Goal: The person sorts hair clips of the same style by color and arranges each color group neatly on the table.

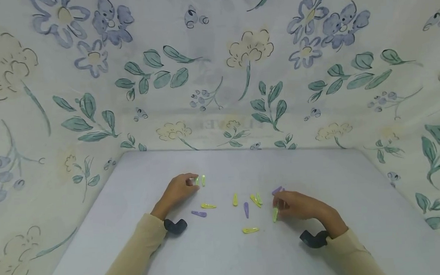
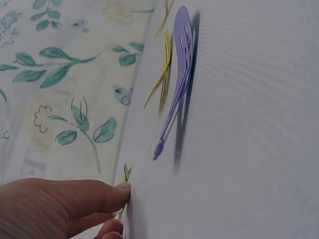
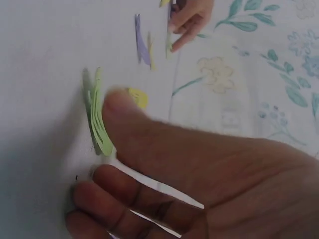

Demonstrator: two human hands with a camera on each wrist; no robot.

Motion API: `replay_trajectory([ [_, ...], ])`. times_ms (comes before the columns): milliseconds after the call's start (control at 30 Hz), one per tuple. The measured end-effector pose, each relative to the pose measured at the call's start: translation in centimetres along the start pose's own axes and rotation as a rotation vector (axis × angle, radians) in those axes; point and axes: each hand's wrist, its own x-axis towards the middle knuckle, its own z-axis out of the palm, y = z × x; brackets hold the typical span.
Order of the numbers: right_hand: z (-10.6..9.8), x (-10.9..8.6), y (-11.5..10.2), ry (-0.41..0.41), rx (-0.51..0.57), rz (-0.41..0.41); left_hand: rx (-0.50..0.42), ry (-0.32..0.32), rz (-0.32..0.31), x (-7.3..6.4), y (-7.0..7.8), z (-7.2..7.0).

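Observation:
At the far left part of the table, my left hand [image 1: 179, 187] pinches a light green hair clip [image 1: 197, 181] between thumb and fingertips. A second green clip [image 1: 203, 180] lies just to its right. In the left wrist view the pinched clip [image 2: 126, 173] shows only partly past the thumb. My right hand [image 1: 300, 204] is low over the table, thumb spread from its bent fingers. Another green clip [image 3: 99, 117] lies on the table by the right thumb [image 3: 122, 107], not gripped. Purple clips [image 1: 277, 190] lie just beyond the right hand, partly hidden by it.
Between the hands lie yellow clips [image 1: 235, 200], a purple clip [image 1: 246, 210], and a yellow clip [image 1: 255, 201] against a green one [image 1: 259, 198]. Nearer is a yellow clip [image 1: 250, 230]. By the left wrist are yellow [image 1: 208, 205] and purple [image 1: 199, 213] clips. Floral cloth [image 1: 217, 79] surrounds the white table [image 1: 226, 261].

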Motion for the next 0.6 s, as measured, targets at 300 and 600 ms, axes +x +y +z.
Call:
replay_trajectory([
  [300, 1.2, -0.2, -1.9, -0.005, -0.051, 0.117, -0.003, -0.005, -0.002, -0.4, -0.2, -0.1],
  [600, 1.5, -0.6, -3.5, 0.03, -0.215, 0.099, -0.004, 0.004, 0.009, -0.1, -0.1, 0.0],
])
